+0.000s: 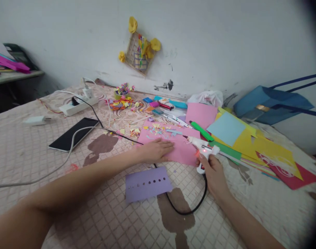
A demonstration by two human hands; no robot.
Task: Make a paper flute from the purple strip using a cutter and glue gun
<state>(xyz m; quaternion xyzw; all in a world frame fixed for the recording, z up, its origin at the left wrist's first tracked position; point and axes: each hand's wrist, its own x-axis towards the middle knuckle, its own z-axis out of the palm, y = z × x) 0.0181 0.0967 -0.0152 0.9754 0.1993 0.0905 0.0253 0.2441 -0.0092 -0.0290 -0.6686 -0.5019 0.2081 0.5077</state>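
Observation:
My right hand [213,171] is wrapped round the handle of a white hot glue gun [203,148], whose nozzle points left over a pink paper sheet [182,148]. A small red light glows on the gun's side, and its black cord loops below. Flat on the pink sheet's left part rests my left hand [156,150], palm down with fingers stretched out. Small paper scraps [158,129] in yellow and blue lie just beyond the fingertips. Nearer to me is a purple paper strip [147,185] with a row of punched holes.
A tablet [73,135], a power strip [79,105] and cables spread over the left side. Behind are a pot of paper flowers [121,91] and pens [176,119]. To the right lie a green cutter [201,130], coloured papers [226,128] and a blue bag [272,105].

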